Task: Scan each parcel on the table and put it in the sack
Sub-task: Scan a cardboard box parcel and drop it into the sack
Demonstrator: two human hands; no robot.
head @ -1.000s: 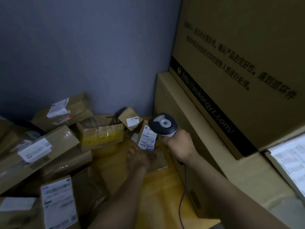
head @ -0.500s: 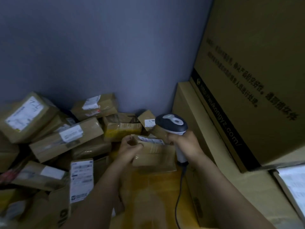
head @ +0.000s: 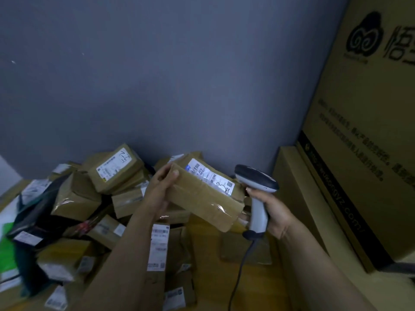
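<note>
- Nearest us, at 6 o'clock, the yellow wooden worktop point(head: 208, 254) shows bare between our forearms. The scanner's dark cable point(head: 239, 274) runs down across it.
- Just beyond, at 5 o'clock, a flat brown box point(head: 244, 252) lies on the worktop. At 7 o'clock a carton with a long white label point(head: 158, 245) lies beside our left forearm.
- In mid view our left hand point(head: 160, 191) grips the taped brown parcel point(head: 202, 198), fingers and thumb curled round its left end. The parcel hangs in the air above the worktop, tilted, with its white label facing up.
- To the parcel's 3 o'clock, our right hand point(head: 275, 212) has its fingers wrapped round the grip of the scanner point(head: 256, 180). The scanner's dark head sits just beside the parcel's right end.
- From 9 to 11 o'clock a pile of parcels point(head: 94, 198) reaches back to the wall, with a black bag point(head: 33, 212) among the brown cartons. Something green point(head: 7, 248) shows at the 9 o'clock edge.
- From 2 to 4 o'clock two big printed cartons point(head: 359, 164) stand stacked. At 12 o'clock rises a plain blue-grey wall point(head: 157, 75).
- Half a second ago we held the parcel low, close to the worktop, with its label seen edge-on. It is now lifted and turned label-up.
- Our view has swung left since then, so more of the pile shows.
</note>
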